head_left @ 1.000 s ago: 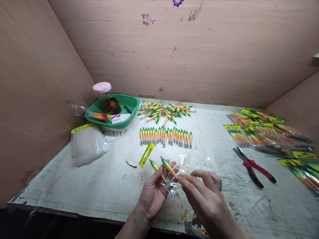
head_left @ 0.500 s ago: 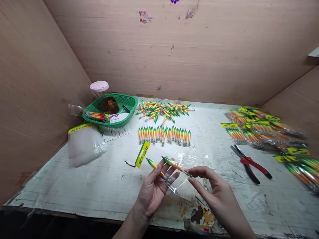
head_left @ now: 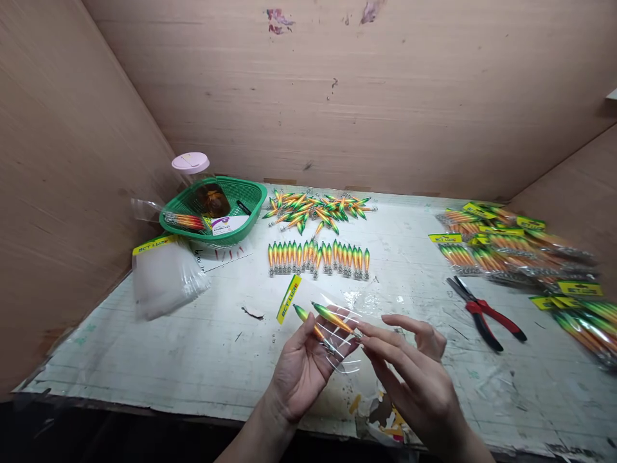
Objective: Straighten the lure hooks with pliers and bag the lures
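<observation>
My left hand (head_left: 306,366) is closed on a clear plastic bag (head_left: 348,308) with a yellow "BCT LURE" header (head_left: 289,299). One green-and-orange fishing lure (head_left: 308,320) lies along the bag under my left thumb. Beside it, my right hand (head_left: 409,366) pinches a second lure (head_left: 333,316) by its hooked tail, its green tip pointing up and left. Whether this second lure is inside the bag or over it, I cannot tell. Beyond my hands stands a row of similar lures (head_left: 294,257), with a loose heap of them (head_left: 308,211) behind.
On the left, a green basket (head_left: 250,226) holds a pink-lidded cup (head_left: 191,163), red lures and a card. Flat bags (head_left: 166,280) are stacked before it. At right lie red-handled pliers (head_left: 482,315) and filled lure packs (head_left: 511,247). Board walls enclose the table.
The bag and its header have shifted right in my left hand. My right fingers have moved slightly left along the second lure's tail, with the other fingers stretching out more.
</observation>
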Available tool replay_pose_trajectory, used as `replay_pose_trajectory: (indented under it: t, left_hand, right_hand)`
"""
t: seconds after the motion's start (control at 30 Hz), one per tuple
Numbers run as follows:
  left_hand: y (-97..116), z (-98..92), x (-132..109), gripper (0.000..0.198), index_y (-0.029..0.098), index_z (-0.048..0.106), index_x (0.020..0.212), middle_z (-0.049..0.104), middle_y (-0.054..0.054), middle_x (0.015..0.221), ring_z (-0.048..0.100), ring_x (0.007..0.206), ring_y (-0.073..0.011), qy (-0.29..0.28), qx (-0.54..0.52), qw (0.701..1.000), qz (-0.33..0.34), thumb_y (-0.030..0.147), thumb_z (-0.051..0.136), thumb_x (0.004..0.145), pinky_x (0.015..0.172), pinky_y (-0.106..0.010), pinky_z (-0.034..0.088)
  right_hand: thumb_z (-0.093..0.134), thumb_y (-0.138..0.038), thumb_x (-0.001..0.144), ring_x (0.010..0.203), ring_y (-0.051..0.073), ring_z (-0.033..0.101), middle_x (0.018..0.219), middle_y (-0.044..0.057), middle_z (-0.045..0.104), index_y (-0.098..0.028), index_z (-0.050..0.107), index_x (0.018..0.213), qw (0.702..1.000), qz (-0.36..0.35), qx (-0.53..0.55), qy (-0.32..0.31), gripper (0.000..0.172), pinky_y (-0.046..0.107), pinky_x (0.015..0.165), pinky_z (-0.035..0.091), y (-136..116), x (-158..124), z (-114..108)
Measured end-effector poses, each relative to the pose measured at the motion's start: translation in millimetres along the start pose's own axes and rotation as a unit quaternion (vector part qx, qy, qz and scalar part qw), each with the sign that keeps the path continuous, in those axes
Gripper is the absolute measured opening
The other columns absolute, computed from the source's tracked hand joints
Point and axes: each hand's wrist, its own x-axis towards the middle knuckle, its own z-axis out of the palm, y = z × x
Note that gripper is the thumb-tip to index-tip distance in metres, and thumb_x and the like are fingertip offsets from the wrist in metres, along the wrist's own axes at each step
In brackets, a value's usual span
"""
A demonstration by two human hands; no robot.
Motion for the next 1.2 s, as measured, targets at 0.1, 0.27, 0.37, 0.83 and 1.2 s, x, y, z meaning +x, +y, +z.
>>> replay_pose_trajectory:
  t: [0.1,0.27,0.37,0.83,1.2]
  left_hand:
    - [2.7,1.3,-0.4,0.04,0.004,0.068,0.114,0.074,-0.017,0.114,0.068,0.111,-0.0272,-0.014,0.003,1.0,-0.014,0.03,0.04,0.103,0.11,-0.047,0.044]
    - [-0.7,2.4,-2.3,0.039,0.003,0.071,0.108,0.073,-0.018,0.115,0.066,0.114,-0.0289,-0.015,0.022,0.999,-0.033,0.031,0.045,0.101,0.11,-0.047,0.043]
    - [-6.9,0.8,-3.6,0.031,0.005,0.071,0.108,0.072,-0.017,0.117,0.065,0.116,-0.0273,-0.009,0.045,0.999,-0.014,0.025,0.049,0.099,0.112,-0.045,0.041]
    - [-1.8,-23.4,3.4,0.029,0.019,0.072,0.11,0.064,-0.012,0.133,0.052,0.132,-0.0331,-0.076,0.008,0.995,0.065,0.035,0.052,0.097,0.114,-0.058,0.032]
    - [17.3,-0.4,3.6,0.043,0.013,0.042,0.143,0.07,-0.017,0.122,0.073,0.099,-0.0256,0.081,0.064,0.993,0.056,0.025,0.039,0.103,0.078,-0.036,0.062]
  right_hand:
    - [0.056,-0.008,0.089,0.107,0.028,0.062,0.116,0.001,0.075,-0.026,0.064,0.111,0.997,-0.051,-0.04,-0.028,0.029,0.046,0.085,0.036,5.8,-7.4,-9.0]
    - [0.048,-0.014,0.095,0.117,0.029,0.057,0.127,0.005,0.07,-0.02,0.068,0.113,0.987,-0.11,-0.095,-0.066,0.027,0.046,0.091,0.035,4.1,-13.7,-16.3]
    - [0.046,-0.015,0.097,0.119,0.029,0.056,0.128,0.004,0.069,-0.021,0.068,0.117,0.988,-0.1,-0.091,-0.069,0.03,0.046,0.092,0.035,2.2,-13.1,-11.5]
    - [0.06,-0.014,0.092,0.096,0.024,0.059,0.097,0.004,0.069,-0.028,0.062,0.106,0.983,0.119,0.105,0.09,0.02,0.043,0.082,0.048,20.3,2.6,-7.2]
    - [0.059,-0.036,0.097,0.091,0.016,0.066,0.112,0.006,0.066,-0.019,0.063,0.112,0.971,0.199,0.042,-0.124,0.024,0.036,0.079,0.056,147.1,10.8,72.2]
